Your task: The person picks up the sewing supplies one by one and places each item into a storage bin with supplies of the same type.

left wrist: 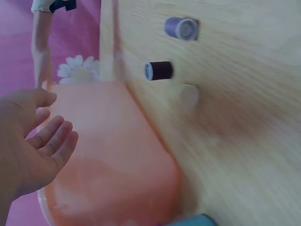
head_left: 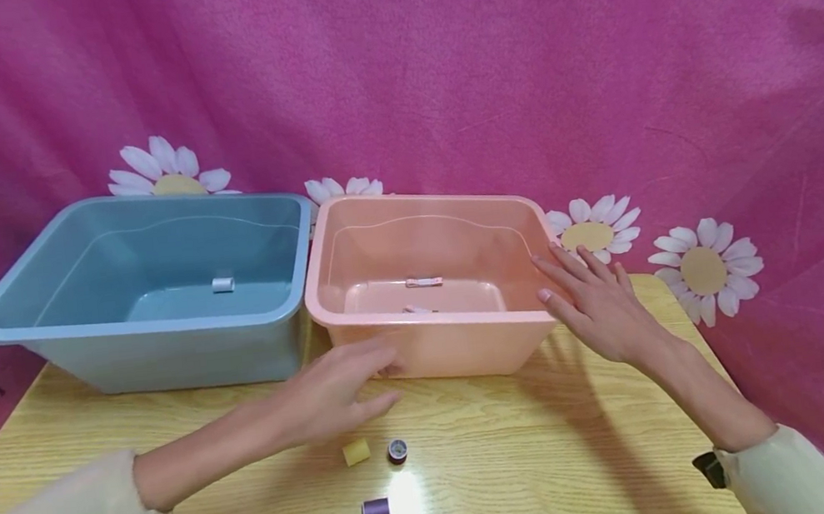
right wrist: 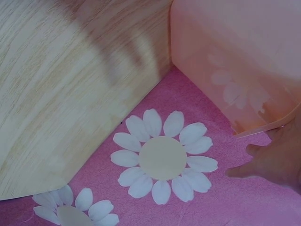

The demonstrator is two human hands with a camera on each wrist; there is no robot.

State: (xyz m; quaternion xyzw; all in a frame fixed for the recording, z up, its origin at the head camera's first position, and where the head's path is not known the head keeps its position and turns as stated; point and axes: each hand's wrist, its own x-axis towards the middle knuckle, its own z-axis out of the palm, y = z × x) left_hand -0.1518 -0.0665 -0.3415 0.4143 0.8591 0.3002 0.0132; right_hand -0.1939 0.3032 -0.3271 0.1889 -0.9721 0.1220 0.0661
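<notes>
My left hand (head_left: pixel 346 385) hovers before the front wall of the pink bin (head_left: pixel 436 346), blurred in the head view. Its fingers are loosely bent with nothing between them, as the left wrist view shows. Just below it on the table lie a yellow thread spool (head_left: pixel 356 452) and a dark spool (head_left: pixel 397 451) standing on end, with a purple spool (head_left: pixel 375 512) nearer the front. At the pink bin's right rim is my right hand (head_left: pixel 602 312), fingers spread, fingertips right at the edge. Two small pinkish-white pieces (head_left: pixel 424 282) lie inside that bin.
A blue-grey bin (head_left: pixel 143 352) stands to the left, close beside the pink one, with a white spool (head_left: pixel 223 284) on its floor. Behind both hangs a magenta cloth (head_left: pixel 438 78) with daisies. The wooden table (head_left: pixel 539 461) ends at the right near my forearm.
</notes>
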